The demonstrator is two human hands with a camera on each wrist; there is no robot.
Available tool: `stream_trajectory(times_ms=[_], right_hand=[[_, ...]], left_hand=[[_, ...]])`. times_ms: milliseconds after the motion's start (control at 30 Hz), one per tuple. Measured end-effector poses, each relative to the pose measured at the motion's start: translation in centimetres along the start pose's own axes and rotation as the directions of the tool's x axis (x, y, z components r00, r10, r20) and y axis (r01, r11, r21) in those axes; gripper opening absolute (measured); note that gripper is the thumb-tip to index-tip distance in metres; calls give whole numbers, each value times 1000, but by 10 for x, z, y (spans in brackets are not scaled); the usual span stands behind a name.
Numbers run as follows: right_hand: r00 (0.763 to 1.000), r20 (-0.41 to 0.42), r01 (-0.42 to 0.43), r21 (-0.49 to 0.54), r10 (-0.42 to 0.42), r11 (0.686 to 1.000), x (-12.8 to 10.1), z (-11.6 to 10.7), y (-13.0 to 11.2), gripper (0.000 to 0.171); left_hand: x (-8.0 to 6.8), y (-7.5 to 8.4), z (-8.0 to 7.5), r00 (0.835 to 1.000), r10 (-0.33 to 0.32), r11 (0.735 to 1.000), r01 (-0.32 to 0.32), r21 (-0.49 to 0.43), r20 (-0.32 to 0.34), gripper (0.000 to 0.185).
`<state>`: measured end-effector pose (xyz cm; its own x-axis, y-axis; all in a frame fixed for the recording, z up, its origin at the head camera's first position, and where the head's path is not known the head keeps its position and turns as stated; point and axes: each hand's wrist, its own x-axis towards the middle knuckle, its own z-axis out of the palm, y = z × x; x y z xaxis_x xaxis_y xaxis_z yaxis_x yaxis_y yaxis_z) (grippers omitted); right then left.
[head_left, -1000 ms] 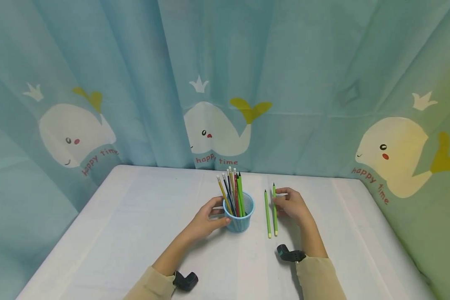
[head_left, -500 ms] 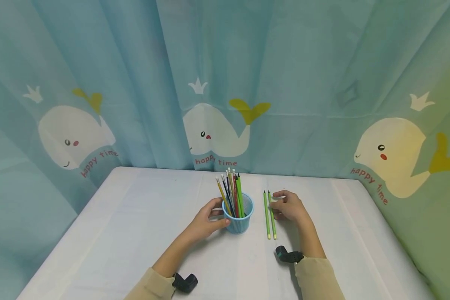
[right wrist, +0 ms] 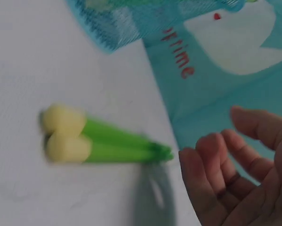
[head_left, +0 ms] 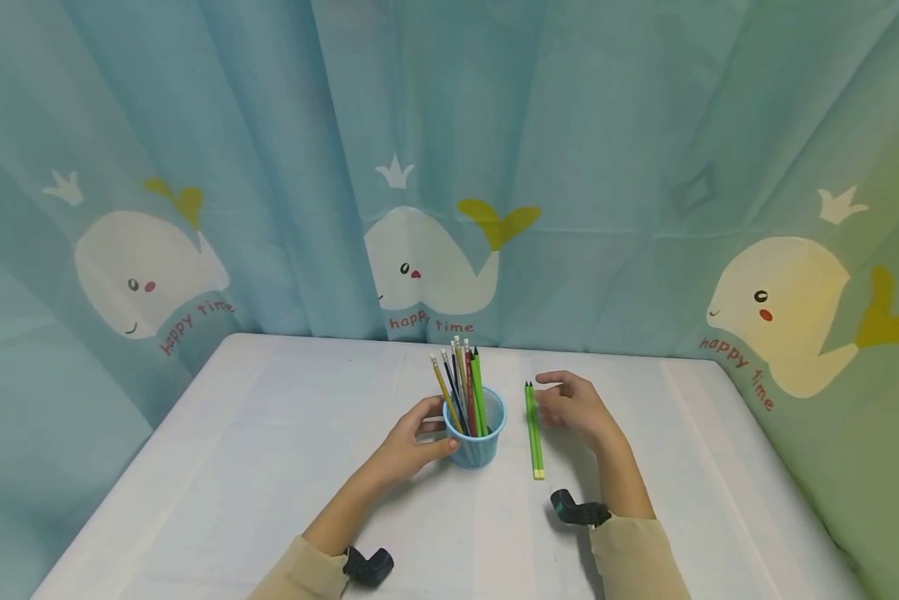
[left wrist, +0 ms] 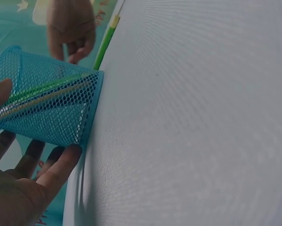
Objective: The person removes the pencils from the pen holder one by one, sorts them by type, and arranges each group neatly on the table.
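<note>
A light-blue mesh pencil cup (head_left: 475,452) stands upright on the table, holding several pencils (head_left: 477,392), some with white erasers up and some green with dark tips up. My left hand (head_left: 410,443) grips the cup from its left side, thumb in front and fingers behind; the left wrist view shows fingertips low on the mesh (left wrist: 46,113). To the right of the cup, two green pencils (head_left: 535,437) lie side by side, dark points away from me and pale yellow ends toward me. My right hand (head_left: 578,410) is just right of their pointed ends, fingers loosely bent and holding nothing.
A white cloth covers the table (head_left: 292,433). Behind it hangs a blue-green curtain (head_left: 606,275) printed with whales. A black wrist camera (head_left: 369,567) sits at the left sleeve, and another black camera (head_left: 578,508) at the right.
The right-hand green pencil has moved left until it lies against the other one. My right hand shifted left with it, then let go and lifted its fingers. The left hand stays at the cup.
</note>
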<state>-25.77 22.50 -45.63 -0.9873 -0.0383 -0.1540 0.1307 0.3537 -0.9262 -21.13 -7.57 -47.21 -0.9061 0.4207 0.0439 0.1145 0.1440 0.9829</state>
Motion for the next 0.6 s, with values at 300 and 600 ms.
stream_trajectory(times_ms=[300, 600], right_hand=[[989, 60, 117, 250, -136, 961, -11, 7, -31, 40], [986, 6, 144, 453, -164, 880, -17, 34, -50, 39]], left_hand=[[-1, 2, 1, 1000, -8, 1000, 8, 10, -5, 67], [0, 0, 1, 1000, -5, 1000, 5, 7, -9, 66]])
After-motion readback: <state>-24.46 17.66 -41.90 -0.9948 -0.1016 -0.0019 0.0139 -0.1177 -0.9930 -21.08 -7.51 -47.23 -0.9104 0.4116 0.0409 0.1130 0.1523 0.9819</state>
